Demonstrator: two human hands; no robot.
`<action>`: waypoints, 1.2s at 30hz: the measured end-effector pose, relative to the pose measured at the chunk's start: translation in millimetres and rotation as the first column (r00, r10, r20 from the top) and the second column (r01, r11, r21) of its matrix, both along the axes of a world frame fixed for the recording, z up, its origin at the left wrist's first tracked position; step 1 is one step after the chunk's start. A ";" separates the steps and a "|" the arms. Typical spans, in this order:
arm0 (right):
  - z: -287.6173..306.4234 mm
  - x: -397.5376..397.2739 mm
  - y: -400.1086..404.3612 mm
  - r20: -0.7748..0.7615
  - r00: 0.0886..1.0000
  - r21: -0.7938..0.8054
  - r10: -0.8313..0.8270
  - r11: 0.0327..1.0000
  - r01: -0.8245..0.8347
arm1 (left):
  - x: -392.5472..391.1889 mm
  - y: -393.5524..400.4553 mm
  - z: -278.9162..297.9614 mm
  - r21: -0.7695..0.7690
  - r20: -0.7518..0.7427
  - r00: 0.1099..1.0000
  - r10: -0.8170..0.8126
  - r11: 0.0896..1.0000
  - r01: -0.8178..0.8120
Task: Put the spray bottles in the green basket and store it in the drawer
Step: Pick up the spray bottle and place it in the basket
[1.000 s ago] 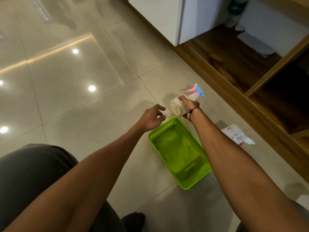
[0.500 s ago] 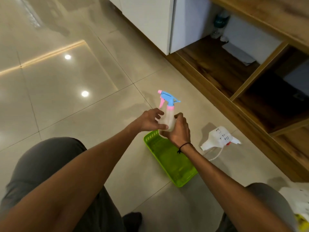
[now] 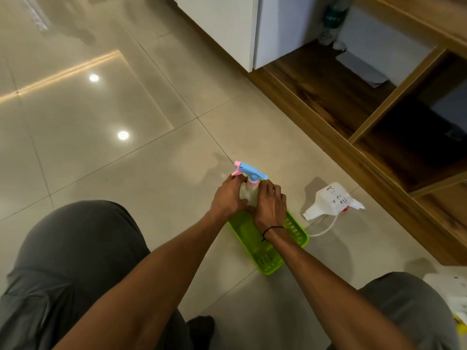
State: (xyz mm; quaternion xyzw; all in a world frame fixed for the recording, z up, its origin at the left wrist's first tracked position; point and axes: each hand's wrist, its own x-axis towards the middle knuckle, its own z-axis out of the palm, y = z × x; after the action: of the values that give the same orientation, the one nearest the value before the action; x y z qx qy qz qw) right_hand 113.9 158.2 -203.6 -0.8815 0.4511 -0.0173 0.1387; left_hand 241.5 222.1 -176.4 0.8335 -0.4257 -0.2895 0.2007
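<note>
A clear spray bottle with a blue and pink trigger head point(image 3: 249, 175) stands upright at the far end of the green basket point(image 3: 295, 234), which rests on the tiled floor. My left hand point(image 3: 228, 195) grips the bottle's left side and my right hand point(image 3: 271, 204) grips its right side; the bottle's body is mostly hidden between them. A second white spray bottle point(image 3: 332, 199) lies on its side on the floor right of the basket, with its white tube trailing toward the basket.
A low wooden cabinet with open compartments point(image 3: 353, 102) runs along the right. A white cabinet door point(image 3: 227, 24) stands behind it. My knees in grey trousers point(image 3: 75, 248) flank the basket. Papers point(image 3: 452, 291) lie at the lower right.
The right hand lifted the blue and pink bottle off the floor, the left hand joined it, and both lowered the bottle upright into the basket's far end.
</note>
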 end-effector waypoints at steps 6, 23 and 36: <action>-13.9 -2.8 5.8 -0.102 0.993 -0.031 -0.067 0.997 0.064 | -8.4 3.9 -16.5 0.011 0.179 0.983 -0.028 1.000 0.027; 16.3 -41.0 -10.4 -0.065 0.997 -0.025 -0.038 0.999 0.037 | -39.5 0.1 -1.4 0.191 0.410 0.870 -0.273 0.959 0.211; 36.9 -111.3 -42.2 0.080 0.952 0.076 -0.296 0.954 0.291 | -110.0 -45.3 14.3 -0.070 0.312 0.901 -0.300 0.939 0.337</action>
State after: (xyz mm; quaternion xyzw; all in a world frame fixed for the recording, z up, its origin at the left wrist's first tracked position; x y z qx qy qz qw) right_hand 2.6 115.9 -166.7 -0.7981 0.5706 -0.0632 0.1826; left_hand 131.5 176.8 -162.1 0.7725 -0.5987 -0.1633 0.1350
